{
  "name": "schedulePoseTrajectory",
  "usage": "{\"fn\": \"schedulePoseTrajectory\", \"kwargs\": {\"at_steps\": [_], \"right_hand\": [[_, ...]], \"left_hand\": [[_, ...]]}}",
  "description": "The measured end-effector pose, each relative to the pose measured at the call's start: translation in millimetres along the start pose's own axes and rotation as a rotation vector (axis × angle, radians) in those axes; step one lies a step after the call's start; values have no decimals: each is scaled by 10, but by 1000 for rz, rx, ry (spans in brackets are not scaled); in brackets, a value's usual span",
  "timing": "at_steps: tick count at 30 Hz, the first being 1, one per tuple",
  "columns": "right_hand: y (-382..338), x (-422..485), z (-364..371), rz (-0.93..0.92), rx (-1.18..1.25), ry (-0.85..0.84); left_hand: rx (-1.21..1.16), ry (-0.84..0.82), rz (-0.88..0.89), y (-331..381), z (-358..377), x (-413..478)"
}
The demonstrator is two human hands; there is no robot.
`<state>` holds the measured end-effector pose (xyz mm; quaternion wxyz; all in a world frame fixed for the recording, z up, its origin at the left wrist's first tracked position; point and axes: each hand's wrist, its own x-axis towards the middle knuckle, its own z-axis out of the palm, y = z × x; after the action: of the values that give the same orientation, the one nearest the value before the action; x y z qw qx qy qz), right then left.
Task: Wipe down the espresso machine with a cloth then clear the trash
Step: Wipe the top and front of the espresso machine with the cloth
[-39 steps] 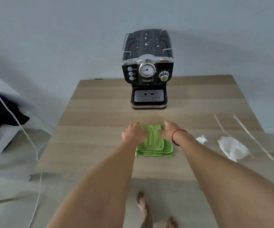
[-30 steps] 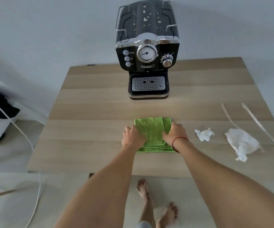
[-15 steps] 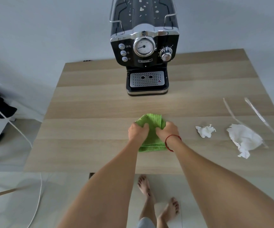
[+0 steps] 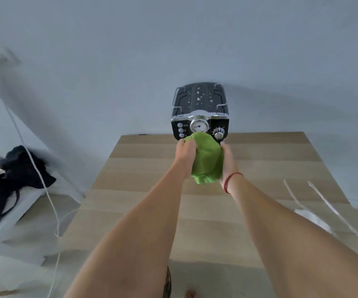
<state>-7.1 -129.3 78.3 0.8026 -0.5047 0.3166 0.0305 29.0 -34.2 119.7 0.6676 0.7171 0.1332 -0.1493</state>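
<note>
Both left hand [image 4: 185,154] and right hand [image 4: 227,160] clutch the bunched cloth [image 4: 207,160] before the espresso machine [image 4: 199,104], contact unclear. Trailing folds may snag its knob [image 4: 219,132].

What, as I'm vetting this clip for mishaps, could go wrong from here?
The bunched cloth, gripped by the left hand and right hand, is at the front of the espresso machine and could turn its knob. The right forearm passes over the crumpled tissue and could sweep it off the table.
</note>
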Motion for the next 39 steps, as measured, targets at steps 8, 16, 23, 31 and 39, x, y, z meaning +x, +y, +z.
{"fn": "schedulePoseTrajectory", "kwargs": {"at_steps": [8, 16, 23, 31, 39], "right_hand": [[-974, -438, 387, -348, -186, 68], [-997, -213, 416, -518, -451, 264], [-1153, 40, 477, -404, -545, 77], [-1569, 646, 664, -484, -726, 301], [-1731, 1009, 721, -531, -1050, 519]], "left_hand": [[74, 130, 352, 952, -63, -230], [90, 138, 348, 751, -114, -58], [195, 167, 350, 759, -215, 424], [381, 99, 460, 1106, -34, 1098], [518, 18, 535, 1220, 214, 1596]]}}
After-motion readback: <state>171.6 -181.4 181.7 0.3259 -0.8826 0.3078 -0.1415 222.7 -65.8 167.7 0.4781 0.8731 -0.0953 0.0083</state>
